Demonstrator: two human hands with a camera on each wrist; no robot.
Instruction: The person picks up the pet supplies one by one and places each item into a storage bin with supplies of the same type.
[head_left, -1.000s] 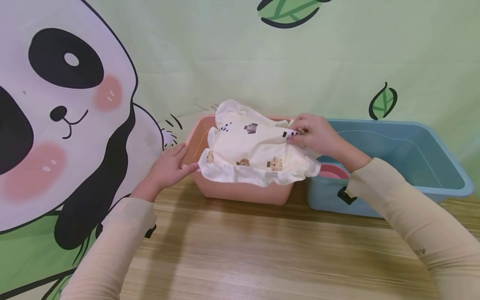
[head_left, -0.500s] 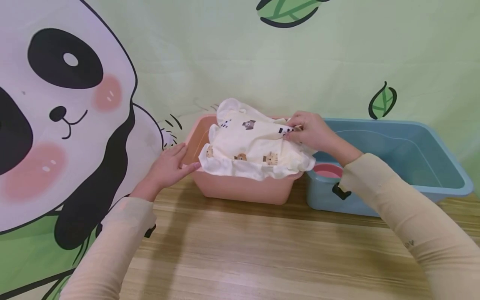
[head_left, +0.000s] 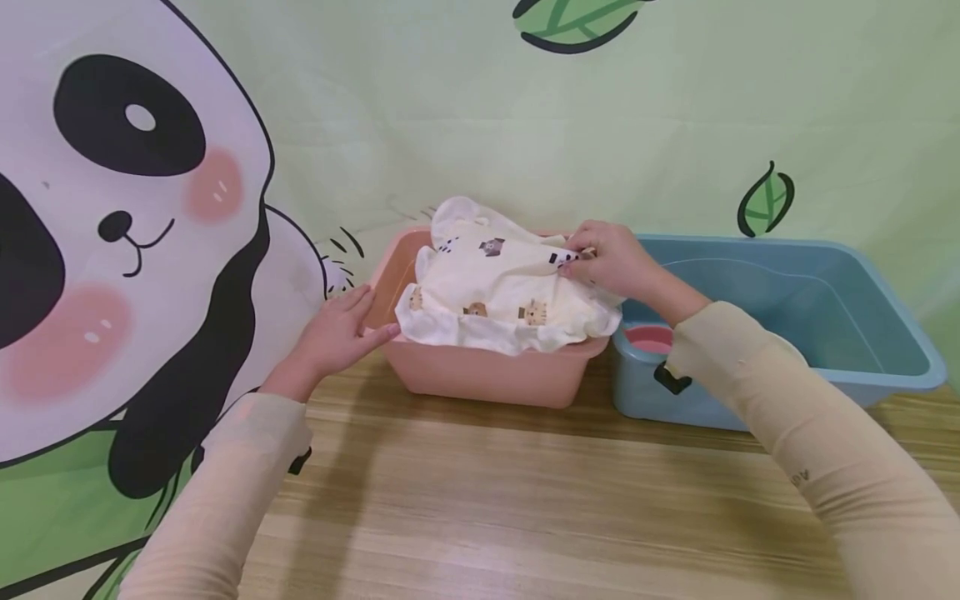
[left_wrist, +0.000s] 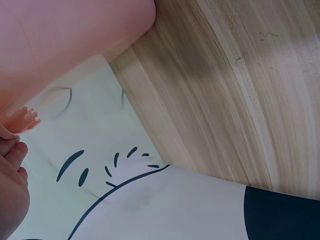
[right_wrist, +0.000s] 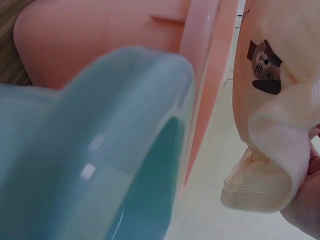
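Observation:
Over the pink bin [head_left: 487, 377] lies a cream cloth [head_left: 502, 279] with printed animal faces and a ruffled white edge; its exact kind is unclear. My right hand [head_left: 618, 262] pinches the cloth near its right side, by a small black print. In the right wrist view, the cloth [right_wrist: 285, 75] hangs in a fold with a thick hemmed end, and only part of the hand [right_wrist: 305, 205] shows. My left hand [head_left: 337, 337] rests against the bin's left rim, fingers extended, thumb beside the cloth's left corner. The left wrist view shows fingertips [left_wrist: 17, 152] touching the rim.
A larger blue bin [head_left: 825, 308] stands right of the pink one, partly behind my right forearm. Inside its near left end sits a pink round object [head_left: 648, 337]. Both bins are on a wooden table [head_left: 480, 500], before a printed panda backdrop [head_left: 465, 108].
My right hand has shifted slightly left, bringing the cloth with it; its lower right edge has drawn back over the pink bin. The left hand has stayed in place.

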